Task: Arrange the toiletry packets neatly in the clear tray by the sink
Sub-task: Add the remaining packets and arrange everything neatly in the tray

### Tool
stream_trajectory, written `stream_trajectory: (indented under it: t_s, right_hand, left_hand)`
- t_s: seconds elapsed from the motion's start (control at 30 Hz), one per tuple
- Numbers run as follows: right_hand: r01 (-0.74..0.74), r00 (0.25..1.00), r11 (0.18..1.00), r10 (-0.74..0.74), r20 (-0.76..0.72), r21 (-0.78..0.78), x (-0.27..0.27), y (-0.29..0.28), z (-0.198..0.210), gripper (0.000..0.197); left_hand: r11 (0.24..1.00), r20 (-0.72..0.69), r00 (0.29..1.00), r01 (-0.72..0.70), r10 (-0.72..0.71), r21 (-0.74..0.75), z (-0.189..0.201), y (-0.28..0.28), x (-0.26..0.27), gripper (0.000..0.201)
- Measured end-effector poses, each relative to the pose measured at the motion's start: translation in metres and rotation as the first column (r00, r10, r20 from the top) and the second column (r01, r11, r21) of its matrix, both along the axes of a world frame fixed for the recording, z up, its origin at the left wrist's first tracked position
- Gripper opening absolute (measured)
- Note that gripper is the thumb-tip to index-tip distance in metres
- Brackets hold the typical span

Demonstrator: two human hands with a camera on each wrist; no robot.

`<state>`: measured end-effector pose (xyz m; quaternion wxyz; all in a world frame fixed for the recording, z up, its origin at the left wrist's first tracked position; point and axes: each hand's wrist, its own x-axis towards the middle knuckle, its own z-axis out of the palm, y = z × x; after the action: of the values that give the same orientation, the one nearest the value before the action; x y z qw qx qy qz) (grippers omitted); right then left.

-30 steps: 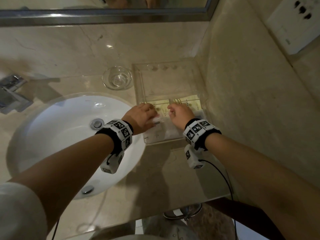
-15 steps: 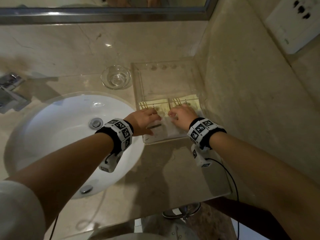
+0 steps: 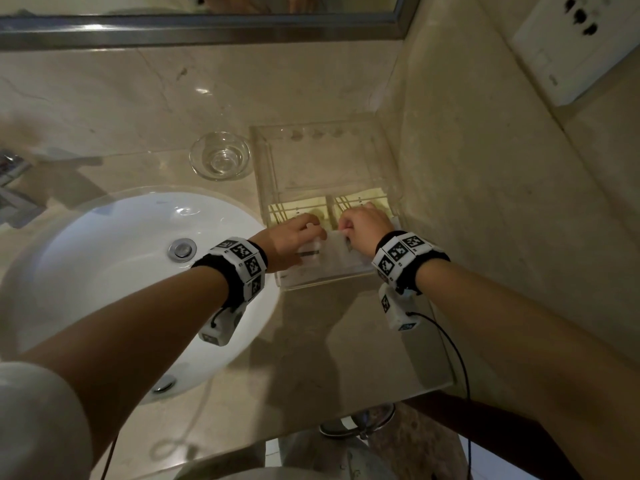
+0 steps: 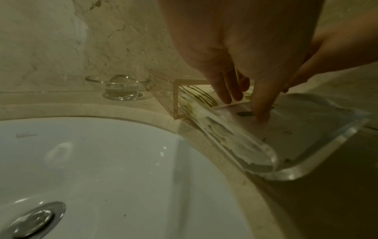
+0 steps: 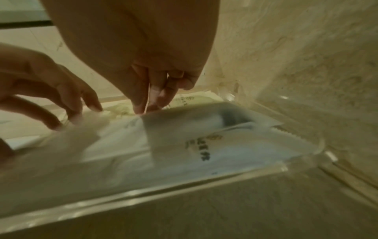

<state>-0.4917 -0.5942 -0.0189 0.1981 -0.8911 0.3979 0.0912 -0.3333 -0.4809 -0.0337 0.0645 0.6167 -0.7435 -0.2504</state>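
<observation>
Flat white printed packets (image 3: 332, 252) lie in the clear tray (image 3: 263, 174); left hand (image 3: 292, 242) presses with spread fingers, right hand (image 3: 363, 226) pinches one.

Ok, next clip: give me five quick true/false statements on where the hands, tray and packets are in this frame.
1. Both hands are inside the clear tray. True.
2. The glass bowl sits inside the tray. False: it stands on the counter, left of it.
3. The right hand pinches a white packet. True.
4. The tray sits left of the sink. False: right of it.
5. The left hand grips the tap. False: its fingers rest on packets.
</observation>
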Motion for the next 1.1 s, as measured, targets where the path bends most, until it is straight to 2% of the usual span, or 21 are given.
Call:
stream_trajectory:
  t_s: [0.07,0.17,0.23,0.3,0.37,0.5,0.57,0.67,0.9,1.1]
  right_hand:
    - [0.062,0.996,0.997,-0.064,0.058,0.050,0.001,0.001,-0.001,0.021]
    - [0.095,0.970,0.985,-0.123,0.208,0.141,0.004,0.004,0.002,0.023]
    - [0.108,0.954,0.978,-0.152,0.258,0.177,0.007,0.007,0.004,0.024]
    - [0.121,0.955,0.974,-0.167,0.244,0.192,0.010,0.008,0.004,0.024]
    - [0.125,0.972,0.972,-0.160,0.170,0.200,0.013,0.008,0.003,0.025]
    - [0.076,0.996,0.987,-0.082,0.035,0.144,0.017,0.009,0.005,0.024]
    - [0.092,0.994,0.988,-0.097,0.040,0.121,0.014,0.007,0.008,0.022]
    - [0.130,0.985,0.971,-0.150,0.089,0.203,0.009,0.004,0.008,0.021]
    - [0.190,0.972,0.936,-0.222,0.076,0.295,0.020,0.011,0.004,0.026]
    - [0.207,0.968,0.936,-0.239,0.080,0.285,0.022,0.015,0.005,0.025]
  left_hand:
    - [0.998,0.007,1.000,-0.016,0.016,-0.057,0.005,0.001,-0.002,0.050]
    - [0.978,0.063,0.998,-0.002,0.016,-0.211,0.012,0.003,0.000,0.025]
    - [0.969,0.073,0.996,-0.038,0.058,-0.246,0.010,0.003,0.005,0.025]
    - [0.974,0.097,0.991,-0.067,0.090,-0.218,0.009,0.005,0.008,0.032]
    - [0.982,0.144,0.985,-0.067,0.094,-0.178,0.007,0.007,0.011,0.036]
    - [0.983,0.186,0.978,-0.063,0.096,-0.175,0.003,0.010,0.014,0.037]
    - [0.983,0.151,0.980,-0.105,0.128,-0.151,0.006,0.010,0.014,0.036]
    - [0.978,0.143,0.972,-0.169,0.186,-0.120,0.007,0.009,0.015,0.037]
    - [0.967,0.127,0.966,-0.204,0.223,-0.150,0.014,0.007,0.014,0.032]
    - [0.965,0.107,0.970,-0.201,0.220,-0.167,0.017,0.005,0.012,0.030]
